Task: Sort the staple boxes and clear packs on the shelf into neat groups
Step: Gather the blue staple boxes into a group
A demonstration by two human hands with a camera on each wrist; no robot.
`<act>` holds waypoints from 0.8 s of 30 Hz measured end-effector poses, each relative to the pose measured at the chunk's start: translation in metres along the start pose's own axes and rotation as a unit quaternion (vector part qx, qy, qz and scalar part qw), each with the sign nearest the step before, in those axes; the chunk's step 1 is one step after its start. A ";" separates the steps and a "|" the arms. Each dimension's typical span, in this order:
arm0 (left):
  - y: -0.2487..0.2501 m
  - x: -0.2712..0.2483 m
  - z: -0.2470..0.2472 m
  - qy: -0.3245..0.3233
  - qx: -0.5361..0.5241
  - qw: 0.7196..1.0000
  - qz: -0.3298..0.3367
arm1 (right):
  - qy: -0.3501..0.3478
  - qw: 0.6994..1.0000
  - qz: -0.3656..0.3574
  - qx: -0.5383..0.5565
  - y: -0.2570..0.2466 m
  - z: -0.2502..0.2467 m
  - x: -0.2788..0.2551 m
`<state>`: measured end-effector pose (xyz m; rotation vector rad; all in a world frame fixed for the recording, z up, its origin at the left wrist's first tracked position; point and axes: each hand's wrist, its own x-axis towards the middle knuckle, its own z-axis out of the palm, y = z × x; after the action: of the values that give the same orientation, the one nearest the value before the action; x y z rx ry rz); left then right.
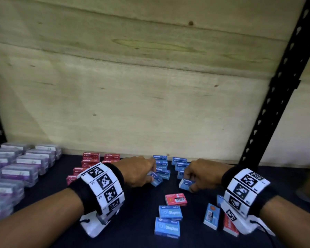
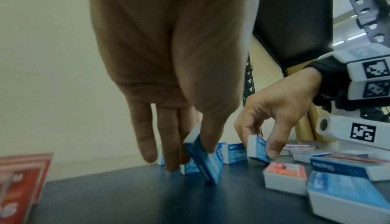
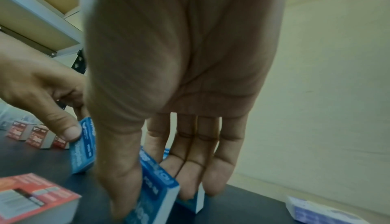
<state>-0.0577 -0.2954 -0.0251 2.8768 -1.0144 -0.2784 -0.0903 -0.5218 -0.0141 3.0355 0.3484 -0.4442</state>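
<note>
My left hand [image 1: 147,174] pinches a blue staple box [image 1: 157,178] between thumb and fingers, tilted just above the dark shelf [image 1: 132,230]; the left wrist view shows that blue box [image 2: 207,162] on edge. My right hand [image 1: 191,178] pinches another blue staple box [image 1: 186,184], whose face shows in the right wrist view [image 3: 156,192]. Behind both hands stand rows of blue boxes [image 1: 179,161] and, further left, red boxes [image 1: 91,156]. Clear packs [image 1: 25,169] with purple contents are grouped at the far left.
Loose boxes lie near the front: one red [image 1: 176,199], two blue flat [image 1: 168,221], one blue on edge [image 1: 212,218] and a red one [image 1: 230,227] under my right wrist. A plywood back wall [image 1: 132,86] and a black perforated upright [image 1: 276,95] bound the shelf.
</note>
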 end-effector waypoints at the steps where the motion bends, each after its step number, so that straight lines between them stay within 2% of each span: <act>1: -0.001 -0.002 -0.001 -0.008 0.033 0.999 -0.011 | 0.000 1.000 -0.001 0.006 0.000 0.001 0.002; 3: 0.001 -0.004 0.000 -0.013 0.091 0.996 -0.016 | 0.002 1.000 -0.006 0.013 0.003 0.002 0.003; 7: 0.009 -0.004 0.002 0.009 0.139 0.990 -0.010 | 0.007 1.000 -0.007 0.018 0.007 0.001 0.005; 14: 0.024 0.008 0.002 0.040 0.149 0.988 0.003 | 0.028 0.999 -0.008 0.028 0.016 0.006 0.006; 20: 0.030 0.001 -0.001 0.068 0.165 0.984 -0.010 | 0.047 0.997 -0.002 0.062 0.023 0.002 -0.003; 24: 0.050 -0.008 -0.005 0.069 0.171 0.982 0.028 | 0.016 0.997 0.026 0.075 0.029 -0.007 -0.026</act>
<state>-0.0937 -0.3288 -0.0120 3.1027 -1.2203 0.1117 -0.1056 -0.5553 0.0005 3.1917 0.2460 -0.4393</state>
